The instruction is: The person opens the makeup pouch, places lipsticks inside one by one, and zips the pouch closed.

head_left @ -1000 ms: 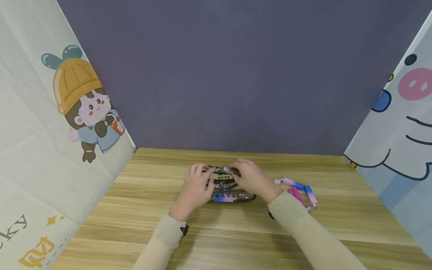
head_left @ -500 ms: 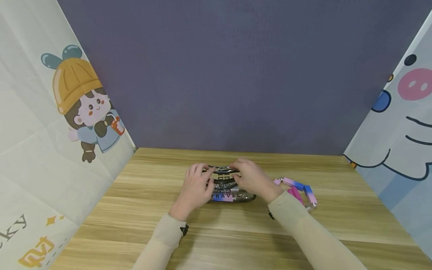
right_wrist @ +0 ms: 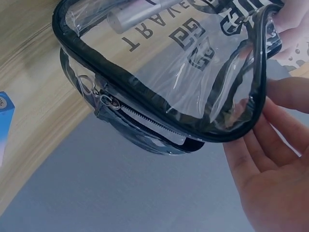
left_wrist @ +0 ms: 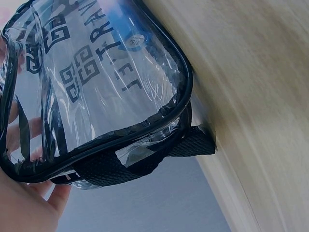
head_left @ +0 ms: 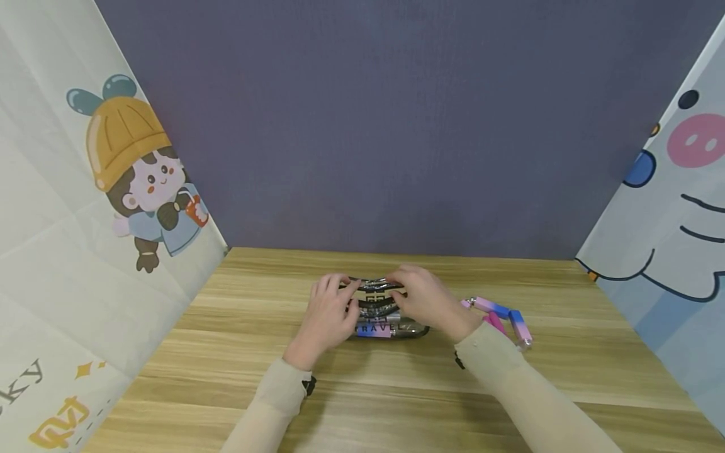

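Note:
A clear plastic pouch with black trim and "TRAVEL" lettering lies on the table, its mouth held apart. My left hand grips the left side of the mouth; in the left wrist view some of its fingers show through the plastic. On the right, my right hand pinches the opposite rim between thumb and fingers. A silvery tube lies inside the pouch, along with a pink-and-blue box. Through the left wrist view, a blue item with a round sticker also shows inside.
Right of the pouch, several pink-and-blue boxes lie on the wooden table around magenta items, partly behind the right sleeve. A dark panel stands at the back. Printed cloths hang on both sides.
A second ago the right hand held the silvery tube over the pouch's mouth; it has dropped inside, and that hand now holds the rim. The left hand has stayed in place.

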The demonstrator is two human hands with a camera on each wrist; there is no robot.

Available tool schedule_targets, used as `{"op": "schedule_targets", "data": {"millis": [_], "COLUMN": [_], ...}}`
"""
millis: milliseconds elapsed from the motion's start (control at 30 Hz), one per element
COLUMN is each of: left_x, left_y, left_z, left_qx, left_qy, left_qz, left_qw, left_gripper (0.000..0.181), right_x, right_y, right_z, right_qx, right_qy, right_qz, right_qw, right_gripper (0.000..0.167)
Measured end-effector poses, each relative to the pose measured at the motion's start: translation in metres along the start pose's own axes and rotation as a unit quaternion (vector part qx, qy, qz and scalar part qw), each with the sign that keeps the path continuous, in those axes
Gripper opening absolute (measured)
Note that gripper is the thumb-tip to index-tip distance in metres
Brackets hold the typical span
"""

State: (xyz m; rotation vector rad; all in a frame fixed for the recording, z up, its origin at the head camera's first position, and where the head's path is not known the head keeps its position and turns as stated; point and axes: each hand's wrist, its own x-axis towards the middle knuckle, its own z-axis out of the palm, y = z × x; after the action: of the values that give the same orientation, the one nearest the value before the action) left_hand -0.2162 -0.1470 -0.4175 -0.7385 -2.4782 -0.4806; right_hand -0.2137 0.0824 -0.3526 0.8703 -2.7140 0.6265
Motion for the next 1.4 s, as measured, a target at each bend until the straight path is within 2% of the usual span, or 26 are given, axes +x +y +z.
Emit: {"op": "schedule_targets", "data": {"millis": [100, 333, 400, 600, 1033, 1400], "left_x": [0.0, 0.002, 0.002, 0.002, 0.001, 0.001], "left_y": [0.0, 0.001, 0.001, 0.001, 0.0, 0.0], "left_z": [0.0, 0.0, 0.0, -0.001, 0.0, 0.001], "left_qx": [0.0, -0.003, -0.005, -0.006, 0.004, 0.002], "left_qy": [0.0, -0.003, -0.003, -0.002, -0.008, -0.011], "left_qz": [0.0, 0.001, 0.0, 0.0, -0.001, -0.003], "left_qw": [1.0, 1.0, 1.0, 1.0, 1.0, 0.9999], "left_gripper": [0.042, 0.042, 0.042, 0.042, 0.042, 0.042], "right_x": [-0.003, -0.014, -0.017, -0.025, -0.044, -0.061], "right_y": [0.002, 0.005, 0.006, 0.012, 0.021, 0.029], "right_z": [-0.003, -0.015, -0.016, -0.017, -0.013, -0.014], "right_qx": [0.006, 0.043, 0.045, 0.034, 0.067, 0.1], "right_qy": [0.017, 0.043, 0.048, 0.076, 0.116, 0.109], "right_qz": [-0.009, 0.016, 0.013, -0.003, 0.019, 0.081], "right_qw": [0.9998, 0.998, 0.9978, 0.9965, 0.9908, 0.9856], "right_gripper": [0.031, 0.03, 0.028, 0.027, 0.022, 0.026]}}
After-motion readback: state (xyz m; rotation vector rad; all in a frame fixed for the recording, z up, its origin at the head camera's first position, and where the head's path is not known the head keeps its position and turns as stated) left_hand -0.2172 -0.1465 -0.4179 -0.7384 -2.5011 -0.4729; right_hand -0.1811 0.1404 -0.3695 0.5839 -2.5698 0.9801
